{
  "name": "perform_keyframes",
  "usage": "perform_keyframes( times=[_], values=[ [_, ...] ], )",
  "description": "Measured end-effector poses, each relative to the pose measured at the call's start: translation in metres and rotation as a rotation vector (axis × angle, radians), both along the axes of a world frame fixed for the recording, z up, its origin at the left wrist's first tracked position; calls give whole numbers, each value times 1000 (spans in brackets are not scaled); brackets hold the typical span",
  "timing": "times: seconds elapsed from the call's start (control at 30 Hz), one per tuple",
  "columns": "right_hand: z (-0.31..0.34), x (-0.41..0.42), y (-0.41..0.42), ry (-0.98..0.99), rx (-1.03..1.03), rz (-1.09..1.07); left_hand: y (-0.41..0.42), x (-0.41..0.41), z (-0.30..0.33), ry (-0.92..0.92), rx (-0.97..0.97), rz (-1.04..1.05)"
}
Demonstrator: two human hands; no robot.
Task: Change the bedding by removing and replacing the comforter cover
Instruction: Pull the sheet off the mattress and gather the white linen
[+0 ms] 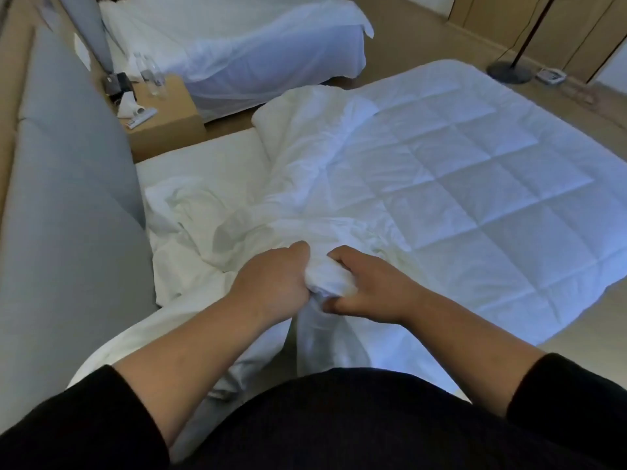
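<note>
Both hands are on the same bunch of white cloth at the near edge of the bed (203,157). The left hand (271,279) has its fingers curled tight round the wad, and the right hand (366,290) pinches it from the other side, thumb under and fingers over. That cloth looks like the comforter cover (315,337), gathered into a rope that trails down toward the person. The quilted comforter (475,184) lies bare, spread across the bed and hanging over the far side. So the cover seems to be nearly off. The next move calls for a steady pull to draw the rest of the cloth clear of the comforter.
</note>
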State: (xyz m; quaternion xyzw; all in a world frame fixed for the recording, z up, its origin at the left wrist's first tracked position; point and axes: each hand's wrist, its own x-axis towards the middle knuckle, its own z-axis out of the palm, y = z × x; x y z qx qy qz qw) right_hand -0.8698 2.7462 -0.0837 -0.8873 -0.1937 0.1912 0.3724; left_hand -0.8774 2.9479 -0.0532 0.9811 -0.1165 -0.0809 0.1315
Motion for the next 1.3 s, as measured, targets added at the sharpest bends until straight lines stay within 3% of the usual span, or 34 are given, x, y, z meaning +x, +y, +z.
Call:
perform_keyframes(
  times=[0.2,0.3,0.47,0.57,0.63,0.7,0.8,0.9,1.03,1.1,1.17,1.23,1.3],
  values=[
    [-112,-23,-31,130,-320,-87,33,9,19,10,55,51],
    [-149,-30,-32,208,-318,-65,26,1,35,-23,39,38],
    [-165,-23,-61,74,-379,-354,29,-6,73,-132,-75,139],
    [-161,-17,-96,-98,-449,-407,44,19,83,-246,-75,305],
    [-158,-10,-105,-256,-434,-404,54,45,78,-181,-14,414],
    [-155,-4,-112,-271,-490,-381,57,66,77,-164,157,308],
    [-135,22,-154,-111,-561,-403,56,87,80,-306,315,50],
    [-64,69,-221,-264,-629,-457,59,107,62,-279,327,-6],
    [48,121,-260,-644,-540,-373,58,138,31,-125,312,152],
    [69,135,-257,-586,-521,-225,48,147,24,-39,481,201],
    [60,137,-250,-377,-596,-120,24,148,16,91,629,229],
    [36,131,-246,-223,-687,-94,-22,143,9,196,511,149],
    [14,123,-237,-196,-678,-83,-88,127,-7,126,297,-93]
  ],
)
